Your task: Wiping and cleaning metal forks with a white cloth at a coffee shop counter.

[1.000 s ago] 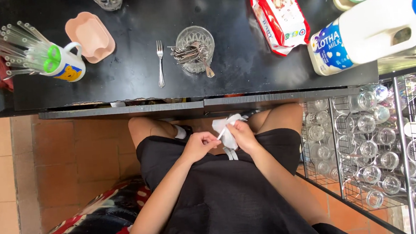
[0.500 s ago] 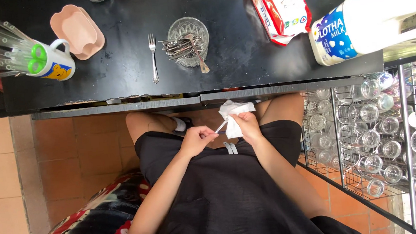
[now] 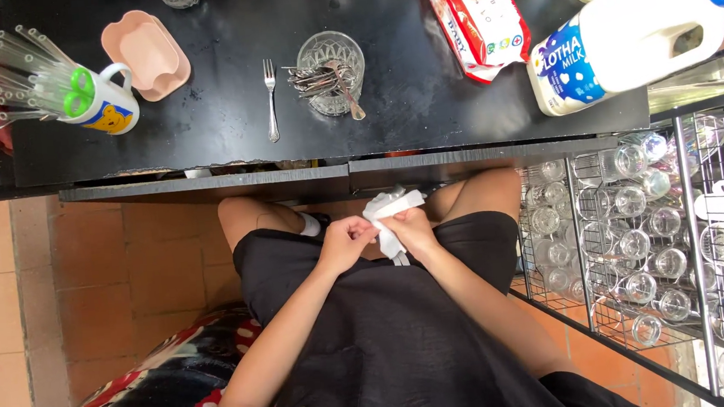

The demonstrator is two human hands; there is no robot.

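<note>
Head view: both hands, left and right, pinch a crumpled white cloth over the lap. Just beyond them juts the black surface, carrying a steel fork and cut-glass cup of cutlery; a wire rack of glasses stands rightward.

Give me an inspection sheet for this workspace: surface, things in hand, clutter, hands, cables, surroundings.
Surface: black tabletop, dark, with a few specks.
Things in hand: white cloth, crumpled, held over the lap below the table edge.
Clutter: fork lying flat; glass of cutlery; mug of clear straws; pink dish; wipes packet; milk jug on its side.
Hands: left hand and right hand both closed on the cloth.
Cables: nothing seen.
Surroundings: wire rack of glasses at the person's right; tiled floor; patterned cushion lower left.
</note>
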